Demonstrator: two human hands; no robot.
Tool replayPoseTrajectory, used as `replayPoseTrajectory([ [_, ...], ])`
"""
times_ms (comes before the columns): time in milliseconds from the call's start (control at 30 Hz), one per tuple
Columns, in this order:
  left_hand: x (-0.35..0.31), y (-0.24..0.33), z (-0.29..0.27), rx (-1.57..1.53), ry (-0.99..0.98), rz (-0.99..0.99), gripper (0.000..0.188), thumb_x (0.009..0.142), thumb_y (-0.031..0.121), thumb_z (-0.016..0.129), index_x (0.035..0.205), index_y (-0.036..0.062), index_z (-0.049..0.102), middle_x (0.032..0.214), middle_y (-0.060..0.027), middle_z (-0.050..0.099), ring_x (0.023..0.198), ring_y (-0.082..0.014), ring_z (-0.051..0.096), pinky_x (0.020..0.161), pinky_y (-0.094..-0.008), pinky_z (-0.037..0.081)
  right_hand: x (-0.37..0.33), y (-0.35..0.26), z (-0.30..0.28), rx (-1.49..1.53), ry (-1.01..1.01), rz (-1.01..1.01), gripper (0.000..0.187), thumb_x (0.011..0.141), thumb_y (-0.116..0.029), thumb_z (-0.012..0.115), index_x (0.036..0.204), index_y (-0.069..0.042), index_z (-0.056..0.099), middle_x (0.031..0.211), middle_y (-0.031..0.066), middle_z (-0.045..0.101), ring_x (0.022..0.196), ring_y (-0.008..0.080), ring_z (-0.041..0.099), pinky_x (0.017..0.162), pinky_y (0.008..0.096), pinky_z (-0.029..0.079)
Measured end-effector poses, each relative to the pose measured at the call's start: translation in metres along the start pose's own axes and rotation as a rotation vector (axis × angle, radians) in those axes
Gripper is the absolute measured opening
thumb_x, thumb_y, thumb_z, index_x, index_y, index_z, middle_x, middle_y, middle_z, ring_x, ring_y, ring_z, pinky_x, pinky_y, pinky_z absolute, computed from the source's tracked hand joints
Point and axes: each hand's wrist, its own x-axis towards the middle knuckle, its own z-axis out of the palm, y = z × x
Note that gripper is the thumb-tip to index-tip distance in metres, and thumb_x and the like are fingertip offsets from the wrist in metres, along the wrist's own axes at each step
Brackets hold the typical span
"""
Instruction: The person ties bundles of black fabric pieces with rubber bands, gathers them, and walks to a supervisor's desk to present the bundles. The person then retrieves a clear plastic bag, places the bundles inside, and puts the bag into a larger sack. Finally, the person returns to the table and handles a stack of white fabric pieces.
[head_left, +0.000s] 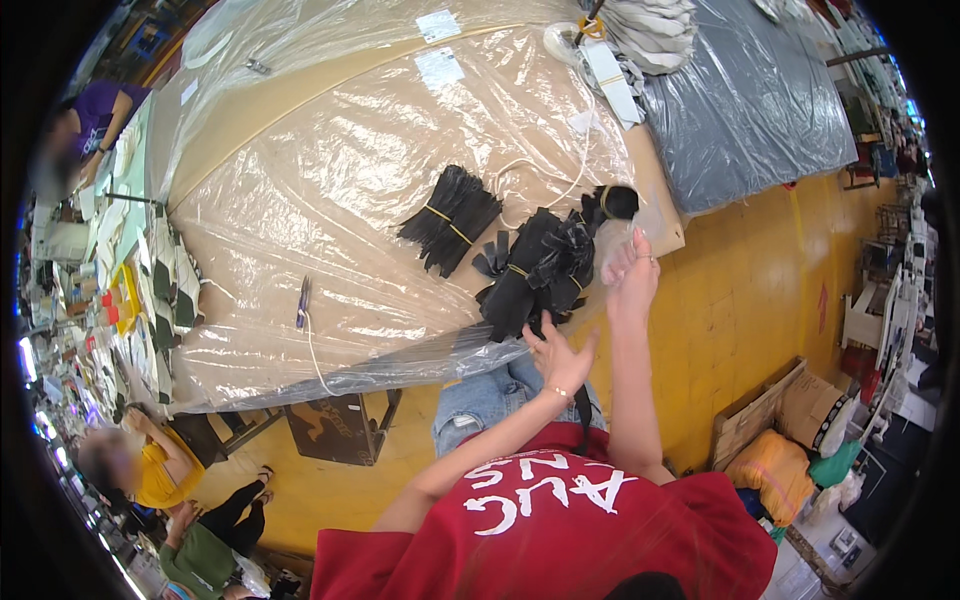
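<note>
Bundles of black fabric strips, tied with yellow bands, lie heaped at the near right edge of the plastic-covered table. My left hand is at their near end, fingers spread, fingertips touching the black strips. My right hand is closed on a crumpled clear plastic bag just off the table's right edge. Next to the bag lies a rolled black bundle. Another banded bundle of black strips rests apart, to the left.
Thread snips with a white cord lie on the plastic sheet. A white cord loops behind the bundles. Pale fabric pieces sit at the far right beside a grey wrapped stack. Cardboard stands on the floor at right. Other people are at left.
</note>
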Motion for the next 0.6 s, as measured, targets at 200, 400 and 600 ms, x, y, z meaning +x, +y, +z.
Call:
replayPoseTrajectory([
  [200,0.004,0.01,-0.025,-0.022,0.277,0.663,0.057,0.087,0.037,0.059,0.135,0.0087,0.047,0.138,-0.0207,0.037,0.113,-0.0337,0.042,0.1,-0.0498,0.028,-0.01,-0.015,-0.031,-0.159,-0.49,-0.194,0.045,0.092,-0.037,0.063,0.062,-0.014,0.04,0.061,-0.0068,0.033,0.05,0.0054,0.027,0.046,0.0222,0.022],
  [400,0.083,0.029,-0.036,0.557,0.191,0.909,0.076,0.074,0.056,0.069,0.136,0.017,0.048,0.141,-0.0142,0.036,0.111,-0.0319,0.041,0.101,-0.0516,0.026,0.009,-0.037,-0.084,0.027,-0.109,-0.239,0.031,0.089,-0.033,0.068,0.07,-0.013,0.055,0.066,-0.0032,0.051,0.051,0.0061,0.041,0.044,0.0227,0.029],
  [600,0.124,0.075,-0.102,0.776,0.198,0.954,0.094,0.054,0.033,0.087,0.135,0.0175,0.043,0.143,-0.0127,0.036,0.13,-0.0319,0.037,0.098,-0.0466,0.039,0.06,0.013,-0.207,-0.184,0.449,-0.203,0.026,0.091,-0.034,0.066,0.085,-0.009,0.064,0.073,0.0011,0.06,0.052,0.0087,0.048,0.045,0.025,0.038],
])
